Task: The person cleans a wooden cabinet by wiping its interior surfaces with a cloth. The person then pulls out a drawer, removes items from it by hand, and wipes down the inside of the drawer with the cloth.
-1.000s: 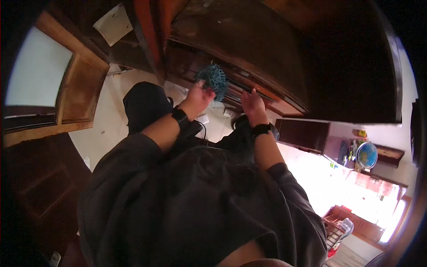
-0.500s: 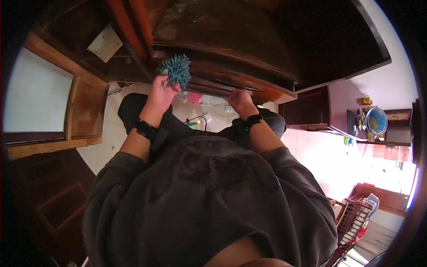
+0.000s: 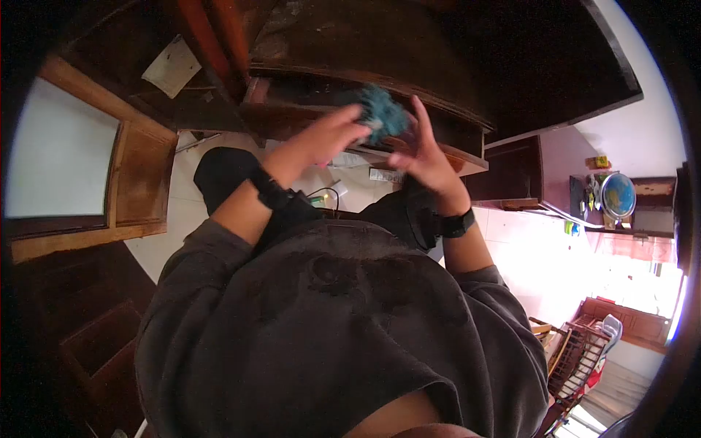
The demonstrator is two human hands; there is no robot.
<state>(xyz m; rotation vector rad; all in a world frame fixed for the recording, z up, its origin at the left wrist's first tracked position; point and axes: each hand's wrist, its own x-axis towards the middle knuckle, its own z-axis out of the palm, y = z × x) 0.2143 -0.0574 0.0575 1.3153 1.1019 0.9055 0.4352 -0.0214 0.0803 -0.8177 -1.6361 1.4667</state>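
A teal, shaggy cleaning mitt or cloth (image 3: 381, 114), blurred by motion, is in front of a partly open drawer (image 3: 292, 109) of the dark wooden cabinet. My left hand (image 3: 332, 136) grips its left side, with the fingers reaching toward it. At its right, my right hand (image 3: 429, 157) has its thumb and fingers spread; whether the fingertips touch the mitt is unclear. Both wrists wear black bands.
A dark cabinet shelf (image 3: 365, 44) spans the top. Beige paper (image 3: 172, 67) lies upper left, near a framed panel door (image 3: 117, 160). Papers and a cable (image 3: 328, 191) are on the floor between the knees. A globe (image 3: 618, 196) stands at the right.
The mitt and my left hand have moved right, toward my right hand. My right hand has opened its fingers and risen beside the mitt. The drawer is farther open, its inside now showing.
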